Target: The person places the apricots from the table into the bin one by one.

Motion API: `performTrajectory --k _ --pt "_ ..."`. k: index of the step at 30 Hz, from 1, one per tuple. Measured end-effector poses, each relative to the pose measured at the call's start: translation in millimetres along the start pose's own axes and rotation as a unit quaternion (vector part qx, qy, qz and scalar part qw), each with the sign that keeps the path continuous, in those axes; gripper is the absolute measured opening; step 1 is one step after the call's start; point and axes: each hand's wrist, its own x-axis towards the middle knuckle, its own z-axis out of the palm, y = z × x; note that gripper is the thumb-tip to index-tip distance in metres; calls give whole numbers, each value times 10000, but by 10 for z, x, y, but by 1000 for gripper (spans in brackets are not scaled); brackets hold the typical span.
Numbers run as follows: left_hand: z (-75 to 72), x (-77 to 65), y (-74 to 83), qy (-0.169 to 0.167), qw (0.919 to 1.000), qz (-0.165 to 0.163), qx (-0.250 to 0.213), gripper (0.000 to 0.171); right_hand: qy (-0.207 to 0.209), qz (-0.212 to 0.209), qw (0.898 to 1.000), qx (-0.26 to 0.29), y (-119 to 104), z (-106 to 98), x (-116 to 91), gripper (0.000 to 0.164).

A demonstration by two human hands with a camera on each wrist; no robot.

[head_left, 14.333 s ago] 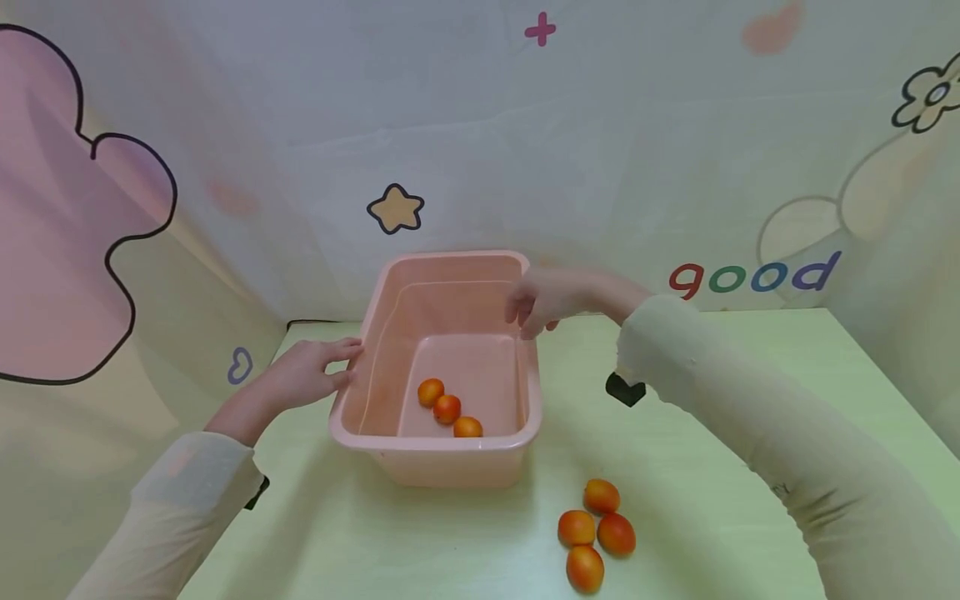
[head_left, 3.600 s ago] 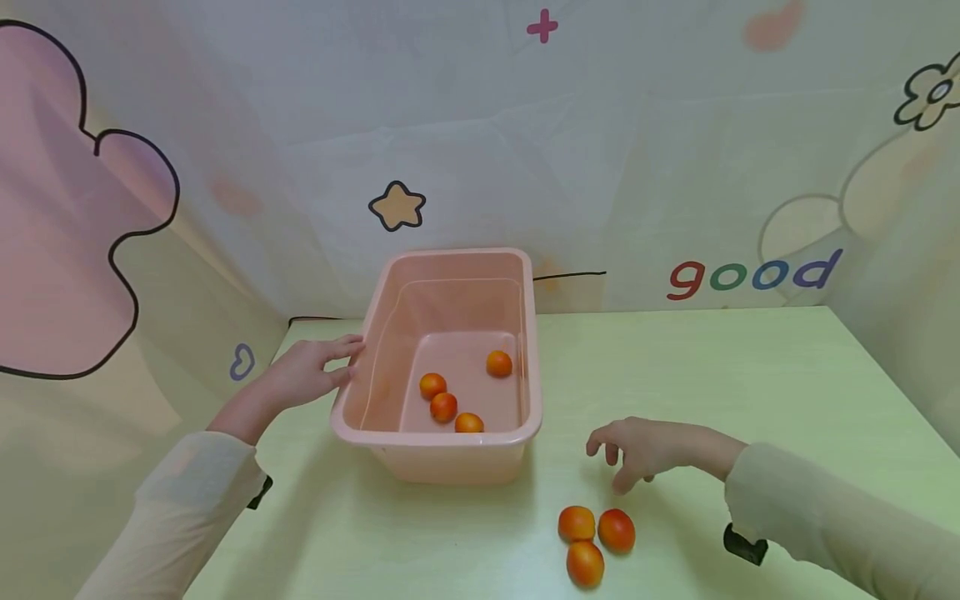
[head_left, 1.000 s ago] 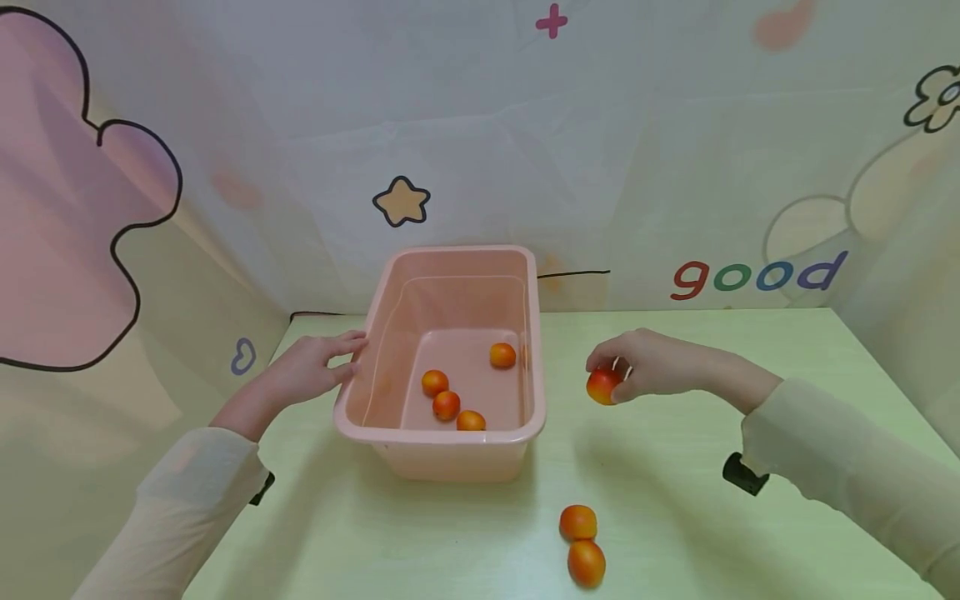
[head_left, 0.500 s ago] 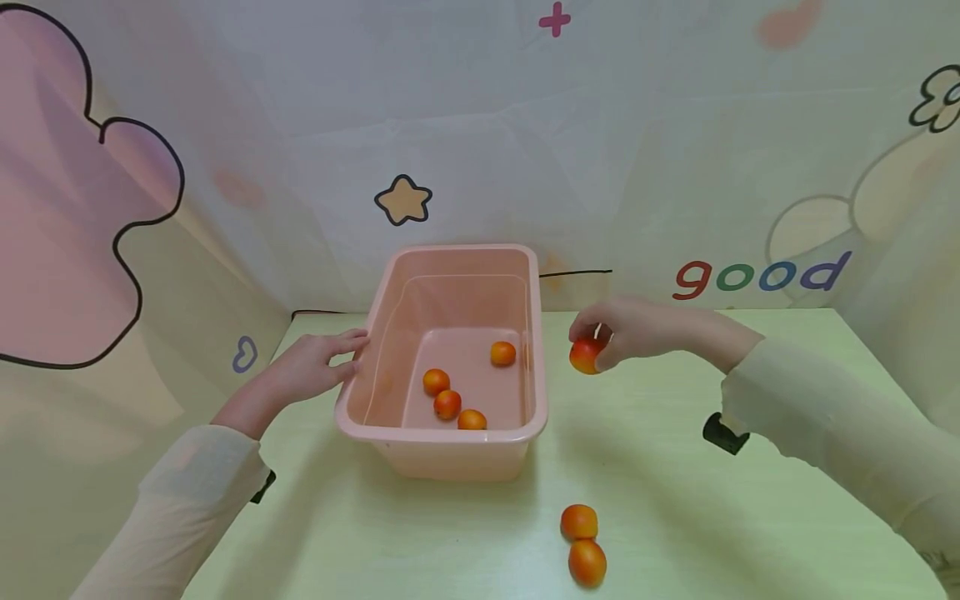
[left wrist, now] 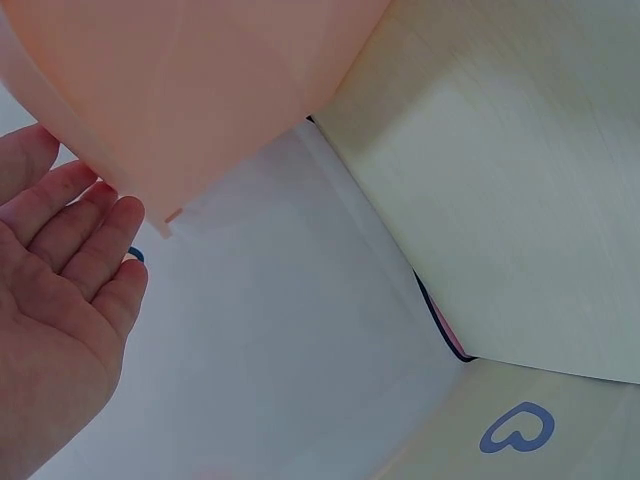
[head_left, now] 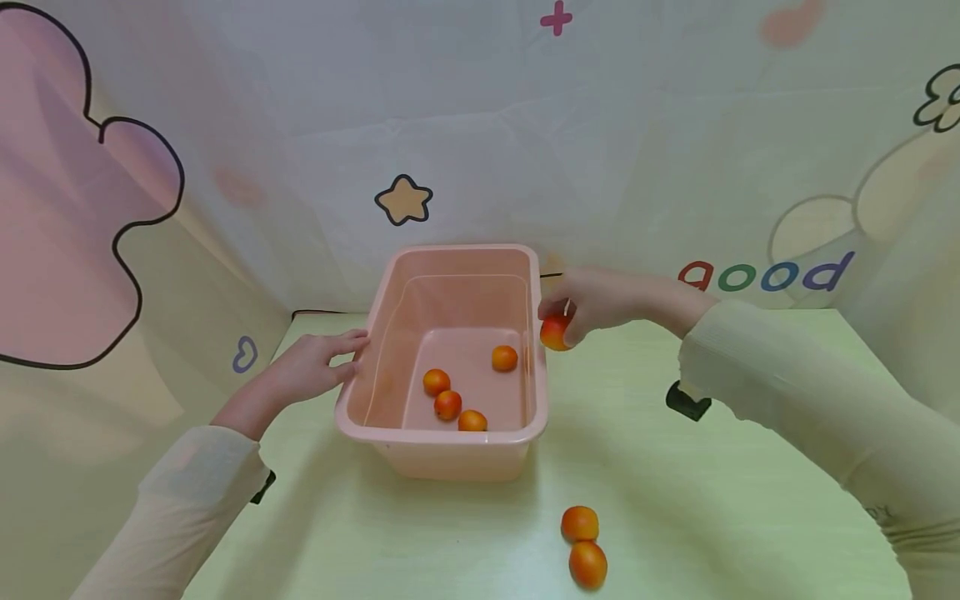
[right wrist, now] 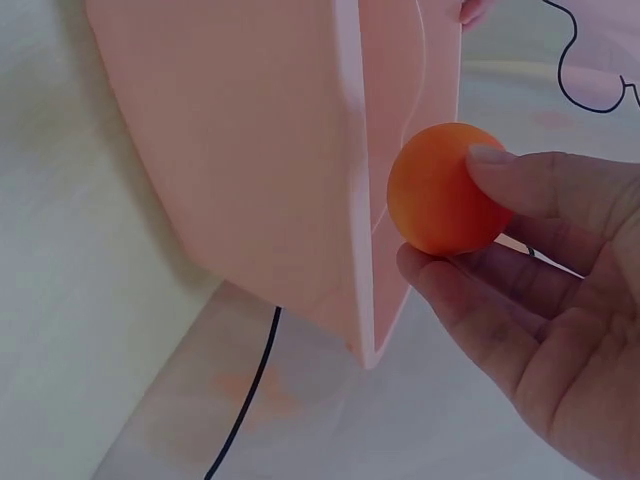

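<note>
Bkgd: printed cloth backdrop (head_left: 480, 125) w/ star (head_left: 403, 200) & colored "good" lettering (head_left: 765, 273), the "g" partly covered by R arm in head view. Pale green table (head_left: 675, 500) below. Pink basin (head_left: 453, 460) on it, near backdrop.

R hand (head_left: 600, 298) pinches one orange-red fruit (head_left: 555, 333) at basin's R rim; whether fruit touches rim, can't tell. R wrist view adds the grip: thumb one side, fingers other, plus basin's outer wall.

L hand (head_left: 307, 368) on basin's L rim, fingers fairly straight, tips touching. L wrist view gives its palm side, which head view hides.

Fruit inside basin seen in head view only: four on floor, three in slanting row (head_left: 447, 406) at near end, one apart (head_left: 505, 358) toward R wall. Two more fruits (head_left: 588, 565) on table, touching, nearer viewer, R of basin.
</note>
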Motion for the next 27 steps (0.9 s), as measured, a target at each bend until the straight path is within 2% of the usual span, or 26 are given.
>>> performTrajectory --k 10,18,27 --pt "6 10 -10 -2 10000 -38 -1 47 -141 227 9989 -383 -217 -65 302 20" --pt "12 16 -11 -55 9999 -141 -42 48 -128 820 9953 -502 -365 -41 584 26" --pt "6 5 -5 -21 10000 -58 -35 48 -51 1077 9926 -556 -467 5 823 25"
